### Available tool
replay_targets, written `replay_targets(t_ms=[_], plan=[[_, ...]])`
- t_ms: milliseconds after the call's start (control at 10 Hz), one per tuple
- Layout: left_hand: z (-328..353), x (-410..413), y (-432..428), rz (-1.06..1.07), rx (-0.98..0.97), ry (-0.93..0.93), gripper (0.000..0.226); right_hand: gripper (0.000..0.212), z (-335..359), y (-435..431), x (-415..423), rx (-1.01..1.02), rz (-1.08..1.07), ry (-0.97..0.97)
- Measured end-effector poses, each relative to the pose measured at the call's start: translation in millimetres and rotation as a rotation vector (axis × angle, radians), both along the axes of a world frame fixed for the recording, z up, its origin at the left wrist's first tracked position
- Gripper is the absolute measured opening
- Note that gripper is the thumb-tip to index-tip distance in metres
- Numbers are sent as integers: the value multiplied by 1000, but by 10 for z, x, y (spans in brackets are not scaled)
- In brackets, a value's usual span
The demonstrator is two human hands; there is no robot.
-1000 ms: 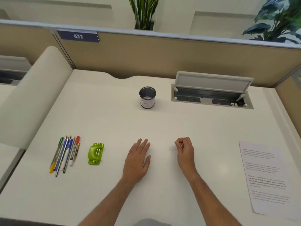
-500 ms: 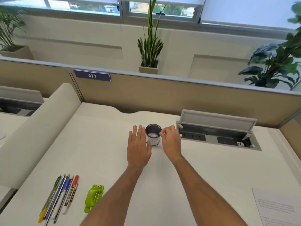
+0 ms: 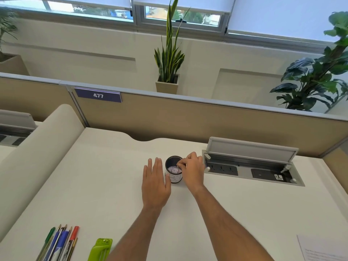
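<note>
Both hands have reached forward to the cup point(image 3: 175, 177), which stands at the back of the desk point(image 3: 94, 185) beside the open socket box point(image 3: 252, 166). Left hand point(image 3: 156, 185) lies flat, fingers straight, just beside the cup; right hand point(image 3: 192, 170) curls over the rim, seemingly pinching it. Taking hold looks under way; next calls for a firm grip before lifting.

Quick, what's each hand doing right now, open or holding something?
Left hand: open, fingers straight, beside the cup.
Right hand: fingers curled, pinching the cup's rim.
</note>
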State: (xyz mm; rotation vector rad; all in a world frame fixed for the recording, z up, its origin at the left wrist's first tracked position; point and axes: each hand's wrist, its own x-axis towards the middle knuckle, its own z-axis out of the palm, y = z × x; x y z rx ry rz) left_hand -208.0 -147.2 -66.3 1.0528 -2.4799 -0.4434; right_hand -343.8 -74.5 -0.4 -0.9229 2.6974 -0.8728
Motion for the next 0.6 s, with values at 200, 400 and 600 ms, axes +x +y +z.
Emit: replay_targets(t_ms=[200, 400, 600], plan=[[-79, 66, 27, -16, 16, -19, 66, 9, -2, 25, 20, -54, -44, -14], [-110, 152, 60, -29, 2, -12, 68, 4, -16, 54, 75, -144, -21, 36], [57, 168, 74, -84, -54, 47, 73, 30, 49, 207, 158, -217, -47, 167]])
